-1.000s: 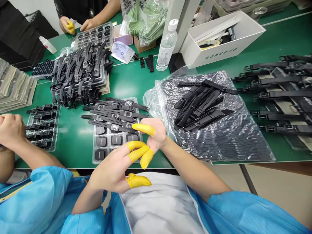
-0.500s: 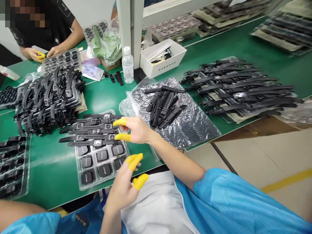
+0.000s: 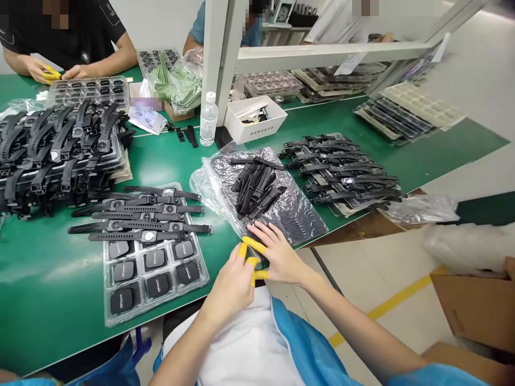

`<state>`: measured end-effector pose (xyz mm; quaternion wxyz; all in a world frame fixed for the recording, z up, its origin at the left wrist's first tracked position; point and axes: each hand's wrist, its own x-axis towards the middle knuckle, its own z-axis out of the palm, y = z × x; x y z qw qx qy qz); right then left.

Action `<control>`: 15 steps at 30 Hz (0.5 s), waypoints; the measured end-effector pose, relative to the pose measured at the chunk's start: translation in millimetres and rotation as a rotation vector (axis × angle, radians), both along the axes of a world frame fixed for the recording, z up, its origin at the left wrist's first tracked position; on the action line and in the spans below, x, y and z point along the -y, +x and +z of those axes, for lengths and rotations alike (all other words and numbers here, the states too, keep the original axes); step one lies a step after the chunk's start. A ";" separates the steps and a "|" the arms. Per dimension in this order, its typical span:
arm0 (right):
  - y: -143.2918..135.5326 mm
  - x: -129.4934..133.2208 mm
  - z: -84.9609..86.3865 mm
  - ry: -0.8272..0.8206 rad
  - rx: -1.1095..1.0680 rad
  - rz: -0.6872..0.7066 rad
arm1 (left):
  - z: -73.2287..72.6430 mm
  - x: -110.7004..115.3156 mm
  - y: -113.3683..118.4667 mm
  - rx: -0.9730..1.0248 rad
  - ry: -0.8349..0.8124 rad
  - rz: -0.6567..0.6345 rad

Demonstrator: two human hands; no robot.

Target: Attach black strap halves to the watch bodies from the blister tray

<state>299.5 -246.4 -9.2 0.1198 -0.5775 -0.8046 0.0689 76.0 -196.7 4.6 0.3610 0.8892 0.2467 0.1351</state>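
My left hand (image 3: 235,281) and my right hand (image 3: 281,257) meet in front of the table's near edge, yellow cots on thumbs and index fingers. The right fingers are stretched apart, with its index tip touching the left fingertips. On the left hand, index and thumb look apart; I make out nothing held in either. To their left lies a clear plastic tray (image 3: 108,317) with black square watch cases (image 3: 156,285) in its front pockets and strapped watches (image 3: 148,237) across its back half. Beyond my right hand, loose black watch straps (image 3: 261,187) are heaped on a clear plastic bag (image 3: 308,222).
Stacked trays of strapped watches (image 3: 60,155) stand at left, more watches (image 3: 341,169) at right. A water bottle (image 3: 208,120) and white box (image 3: 257,120) stand by the post (image 3: 215,59). A co-worker's hands (image 3: 60,72) are at the far left; cardboard boxes (image 3: 475,305) at right.
My right hand has drawn back from the strapped watches toward me and to the right. My left hand has moved right, and the two now touch. The view has turned right.
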 end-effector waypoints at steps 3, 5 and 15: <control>-2.7 -5.7 -7.6 0.063 -0.031 -0.074 | 1.7 -8.0 11.0 0.085 -0.137 0.041; -3.8 -11.8 -11.1 0.126 -0.058 -0.118 | 4.1 -12.9 15.1 0.126 -0.216 0.067; 2.3 -34.5 11.5 0.374 -0.509 -0.496 | 26.8 -23.5 39.6 0.039 0.063 0.247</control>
